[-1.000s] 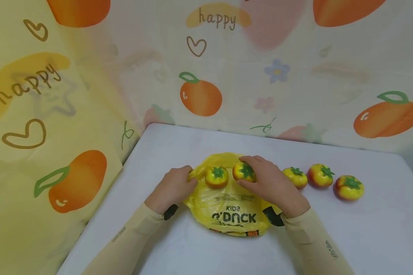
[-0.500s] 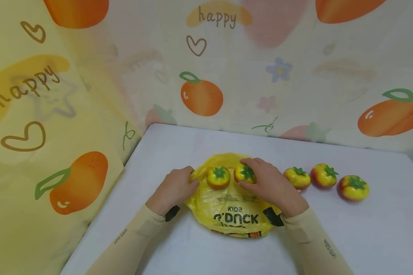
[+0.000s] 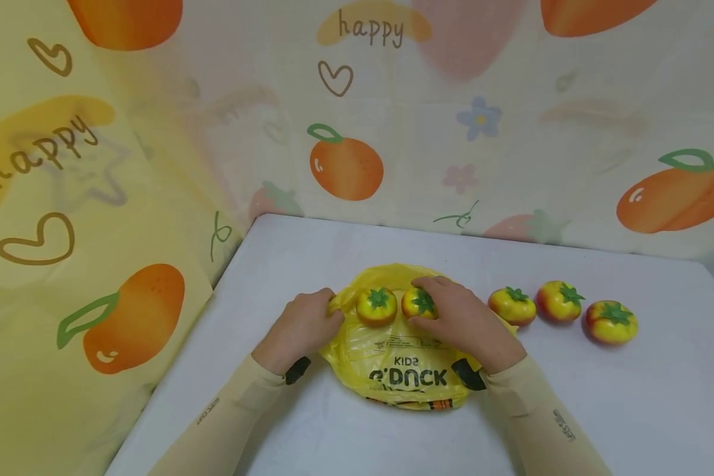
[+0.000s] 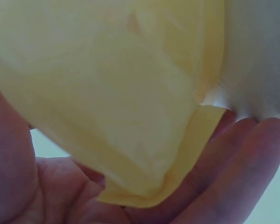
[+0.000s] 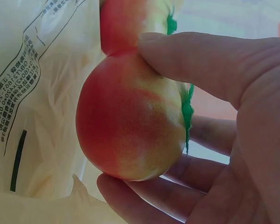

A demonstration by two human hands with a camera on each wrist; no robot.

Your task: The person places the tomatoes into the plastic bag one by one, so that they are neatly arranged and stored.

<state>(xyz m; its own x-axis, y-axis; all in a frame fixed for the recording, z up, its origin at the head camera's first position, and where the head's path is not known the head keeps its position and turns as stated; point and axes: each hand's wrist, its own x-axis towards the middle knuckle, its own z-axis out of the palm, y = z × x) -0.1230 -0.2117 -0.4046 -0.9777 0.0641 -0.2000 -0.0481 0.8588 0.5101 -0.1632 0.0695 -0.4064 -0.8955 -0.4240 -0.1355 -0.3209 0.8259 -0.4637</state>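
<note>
A yellow plastic bag point(image 3: 398, 350) with dark print lies on the white table. The left hand point(image 3: 300, 327) pinches the bag's left edge; in the left wrist view the yellow film point(image 4: 116, 98) hangs between thumb and fingers. On the bag's upper part sits one yellow-red fruit with a green leafy top point(image 3: 376, 307). Just right of it, the right hand point(image 3: 470, 320) grips a second such fruit point(image 3: 418, 303). In the right wrist view thumb and fingers wrap round that fruit point(image 5: 130, 116), which appears to touch the other fruit point(image 5: 130, 23) behind it.
Three more yellow-red fruits stand in a row on the table to the right: one by the right hand point(image 3: 512, 306), one beside it point(image 3: 559, 301), and one farthest right point(image 3: 610, 322). A fruit-printed cloth point(image 3: 404, 132) covers the walls behind and at the left.
The right hand and its fruit have shifted very slightly left towards the other fruit on the bag. The left hand keeps hold of the bag's edge.
</note>
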